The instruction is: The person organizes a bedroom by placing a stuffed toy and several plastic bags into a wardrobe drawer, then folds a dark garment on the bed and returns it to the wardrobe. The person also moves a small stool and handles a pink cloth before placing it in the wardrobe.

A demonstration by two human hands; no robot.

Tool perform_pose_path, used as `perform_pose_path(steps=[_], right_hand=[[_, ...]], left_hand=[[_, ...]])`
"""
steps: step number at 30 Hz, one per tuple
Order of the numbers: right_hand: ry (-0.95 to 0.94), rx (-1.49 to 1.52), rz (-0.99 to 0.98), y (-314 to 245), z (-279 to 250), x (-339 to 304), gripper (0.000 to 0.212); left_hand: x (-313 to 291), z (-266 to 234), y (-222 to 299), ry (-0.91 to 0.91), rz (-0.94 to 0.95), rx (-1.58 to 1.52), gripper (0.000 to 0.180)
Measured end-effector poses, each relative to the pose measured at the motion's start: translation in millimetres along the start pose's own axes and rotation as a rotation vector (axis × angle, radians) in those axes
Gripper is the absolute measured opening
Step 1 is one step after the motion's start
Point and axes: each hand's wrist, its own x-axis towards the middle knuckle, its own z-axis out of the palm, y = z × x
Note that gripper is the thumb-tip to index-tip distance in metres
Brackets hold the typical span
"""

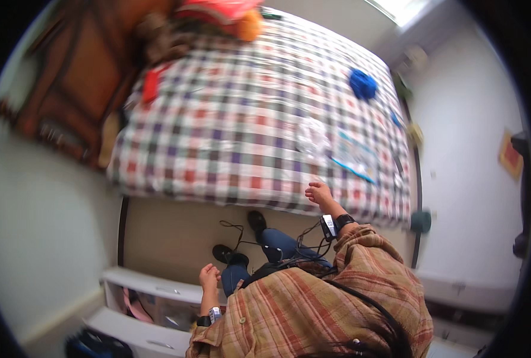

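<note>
Head view: blue-edged packet on checked bed, beyond our right hand; white drawer near our left hand; hands apart, unclenched.

Red, black and white checked bedspread

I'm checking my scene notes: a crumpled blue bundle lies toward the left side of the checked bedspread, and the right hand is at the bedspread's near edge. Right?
Not quite: the head view shows the crumpled blue bundle toward the right side of the checked bedspread. The right hand is indeed at its near edge.
</note>
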Motion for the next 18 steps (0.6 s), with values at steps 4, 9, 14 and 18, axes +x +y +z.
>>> perform_pose_path(steps=[4,9,14,18], right_hand=[[0.158,0.298,0.22,67.9,-106.1,-12.1,0.033],[0.222,0.458,0.511,163.1,-211.2,10.7,0.024],[0.33,0.48,0.591,199.8,-285.5,68.1,0.025],[0.275,0.348,0.432,201.8,-350.2,131.0,0.032]], left_hand=[[5.0,65.5,45.0,-0.122,0.027,0.239,0.031],[12.7,187.6,82.1,-0.214,0.12,0.414,0.028],[12.5,337.9,98.6,-0.247,0.136,0.51,0.031],[13.7,484.6,75.3,-0.318,0.063,0.669,0.034]])
